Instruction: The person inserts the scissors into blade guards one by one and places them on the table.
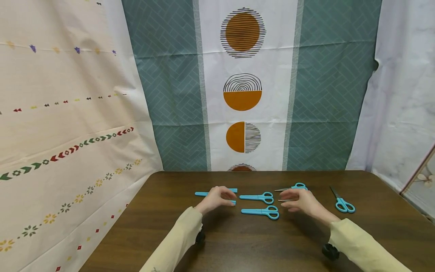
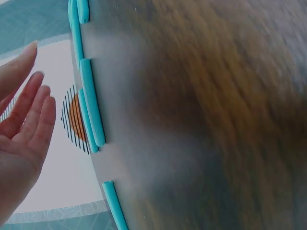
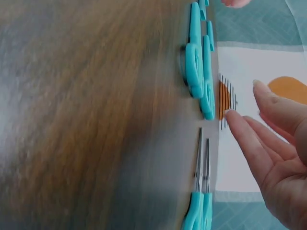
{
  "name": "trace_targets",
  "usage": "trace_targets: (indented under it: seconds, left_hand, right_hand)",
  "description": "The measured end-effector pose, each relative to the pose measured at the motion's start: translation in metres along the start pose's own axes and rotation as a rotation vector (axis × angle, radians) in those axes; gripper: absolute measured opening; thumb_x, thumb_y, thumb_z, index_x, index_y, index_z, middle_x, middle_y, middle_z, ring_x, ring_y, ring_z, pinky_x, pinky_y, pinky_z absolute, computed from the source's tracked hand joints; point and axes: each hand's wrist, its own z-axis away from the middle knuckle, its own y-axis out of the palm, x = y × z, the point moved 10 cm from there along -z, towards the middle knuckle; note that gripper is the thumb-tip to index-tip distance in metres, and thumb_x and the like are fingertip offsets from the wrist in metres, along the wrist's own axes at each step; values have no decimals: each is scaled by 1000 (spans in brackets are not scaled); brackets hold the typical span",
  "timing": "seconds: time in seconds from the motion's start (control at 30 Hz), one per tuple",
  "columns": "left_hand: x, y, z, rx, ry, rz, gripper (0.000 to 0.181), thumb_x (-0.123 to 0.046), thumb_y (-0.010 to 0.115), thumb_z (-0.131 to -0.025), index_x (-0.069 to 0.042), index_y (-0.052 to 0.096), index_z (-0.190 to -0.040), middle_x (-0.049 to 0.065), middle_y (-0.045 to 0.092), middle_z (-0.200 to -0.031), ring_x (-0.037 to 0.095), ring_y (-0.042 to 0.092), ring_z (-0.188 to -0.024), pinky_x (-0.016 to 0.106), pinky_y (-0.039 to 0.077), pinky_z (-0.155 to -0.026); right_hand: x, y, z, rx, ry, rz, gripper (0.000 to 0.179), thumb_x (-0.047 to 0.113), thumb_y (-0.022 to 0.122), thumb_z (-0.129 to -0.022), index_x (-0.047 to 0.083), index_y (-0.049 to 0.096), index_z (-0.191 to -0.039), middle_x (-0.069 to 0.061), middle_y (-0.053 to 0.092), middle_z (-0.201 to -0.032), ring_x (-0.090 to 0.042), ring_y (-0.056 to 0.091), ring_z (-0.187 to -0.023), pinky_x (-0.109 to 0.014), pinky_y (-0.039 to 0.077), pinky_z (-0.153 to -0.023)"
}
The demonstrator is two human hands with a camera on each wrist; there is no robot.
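Observation:
My left hand [image 1: 219, 196] hangs over loose turquoise blade covers [image 1: 201, 193] on the table, fingers apart and nothing between them. The left wrist view shows its fingers [image 2: 32, 108] raised clear of the tabletop. To its right lie two pairs of turquoise scissors with covered blades, one behind [image 1: 253, 197] and one in front [image 1: 255, 212]. My right hand [image 1: 302, 201] hovers, also holding nothing, over scissors with bare blades [image 3: 198, 163]. It partly hides them in the head view; one turquoise handle [image 1: 300, 185] shows behind it.
Another bare pair of scissors [image 1: 344, 204] lies farther right, blades pointing away. All rest on a dark wooden table [image 1: 258, 245]. A patterned curtain [image 1: 244, 94] hangs behind the far edge, with light cloth [image 1: 68, 132] along the left side.

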Motion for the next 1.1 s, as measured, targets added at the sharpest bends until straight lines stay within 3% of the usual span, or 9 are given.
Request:
trace_targets:
  seconds: [0.27,0.43,0.53,0.67,0.9,1.1]
  left_hand:
    - [5,-12,2,-61,-24,-66,23,-8,74,-75,-8,68,-98,-6,61,-98,15,54,-96,31,44,-79]
    - [9,-12,0,-60,-31,-61,25,-8,74,-75,-8,68,-99,-4,61,-99,16,53,-98,32,43,-81]
    - [11,-12,0,-59,-24,-66,26,-9,74,-75,-6,67,-100,-1,62,-101,19,53,-99,35,42,-83]
    - [15,-12,0,-53,-39,-59,28,-10,74,-76,-5,66,-102,-1,61,-102,20,51,-101,38,41,-85]
    - [22,-12,1,-60,-65,-24,31,-12,74,-76,-2,66,-103,1,61,-103,23,50,-102,43,39,-86]
    - [22,-12,1,-64,-78,44,31,-7,73,-76,1,65,-104,8,61,-105,30,48,-105,48,36,-88]
  right_hand:
    - [-2,-18,4,-33,-39,-9,43,8,72,-77,-10,55,-113,-30,56,-105,-28,62,-84,-35,51,-66]
    - [-2,-31,6,-89,-81,174,43,19,72,-77,-3,59,-112,-19,62,-101,-22,62,-87,-30,49,-69]
    - [-5,-37,8,-112,-92,266,46,26,73,-76,1,60,-113,-12,63,-101,-22,60,-90,-33,48,-73]
    - [-14,-43,10,-115,-74,271,49,29,73,-76,3,60,-115,-10,63,-104,-24,58,-95,-37,46,-76]
    - [-29,-53,17,-124,-44,220,52,24,73,-76,-1,56,-119,-14,59,-111,-33,54,-101,-28,47,-74]
    - [-34,-62,20,-139,-47,247,50,20,73,-77,-3,55,-118,-19,57,-113,-38,54,-99,-44,45,-78]
